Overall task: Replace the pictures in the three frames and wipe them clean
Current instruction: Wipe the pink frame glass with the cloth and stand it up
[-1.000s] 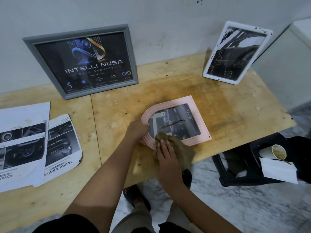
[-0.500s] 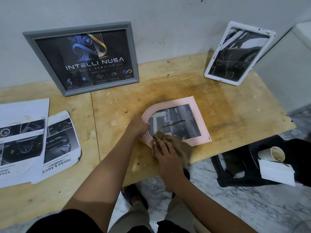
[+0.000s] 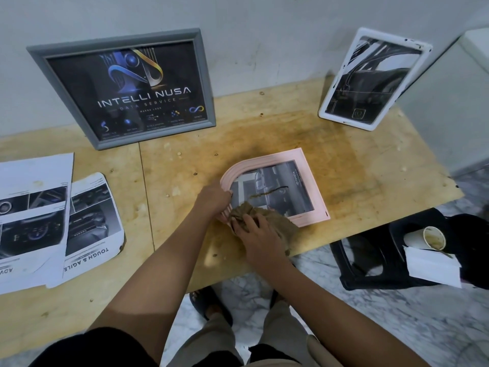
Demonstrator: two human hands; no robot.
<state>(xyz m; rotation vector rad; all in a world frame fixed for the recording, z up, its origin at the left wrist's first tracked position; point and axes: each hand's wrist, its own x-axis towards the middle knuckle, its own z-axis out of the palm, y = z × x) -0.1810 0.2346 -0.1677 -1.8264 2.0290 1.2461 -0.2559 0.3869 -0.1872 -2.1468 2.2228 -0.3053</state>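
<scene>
Pink frame [image 3: 316, 192] lies flat by the counter's [image 3: 370, 178] front edge, well apart from grey frame [image 3: 127, 91] and white frame [image 3: 373, 80]; left hand [image 3: 214, 198] grips its rounded end, right hand [image 3: 258, 234] clutches cloth [image 3: 280, 223] on it

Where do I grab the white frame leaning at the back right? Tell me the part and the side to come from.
Grip the white frame by its two long side edges, coming from the front. It leans back on the wall with its bottom edge on the table, so both sides look free, while the top probably sits too tight to the wall.
</scene>
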